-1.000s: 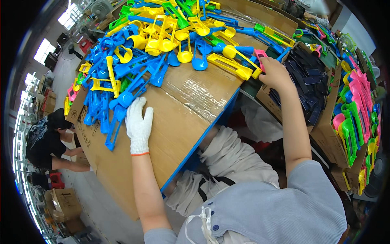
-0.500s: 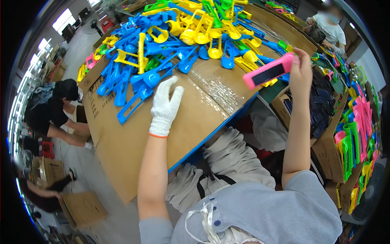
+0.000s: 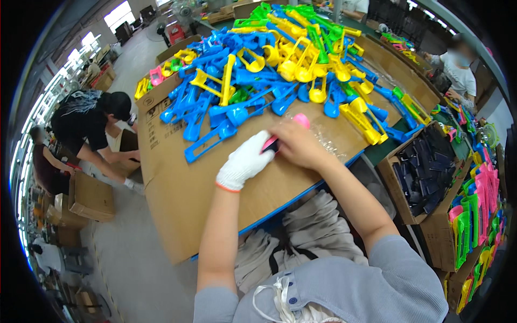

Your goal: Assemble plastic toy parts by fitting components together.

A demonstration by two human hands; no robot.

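Over the cardboard sheet, my two hands meet around a pink plastic part with a dark panel set in it. My left hand, in a white knitted glove with an orange cuff, grips one end. My bare right hand is closed over the middle and hides most of the part; a rounded pink end sticks out beyond its knuckles. Just past my hands lies a heap of blue parts and yellow parts, with some green among them. These are long, with a rounded cup and an open frame.
To my right stands a carton of dark flat panels. Beside it, a carton holds rows of pink, green and yellow parts. A person in black bends at the left; another in white works at the far right.
My right hand has brought the pink part from the right down to the cardboard's middle. My gloved left hand has moved right and closed on it. The view has shifted somewhat.
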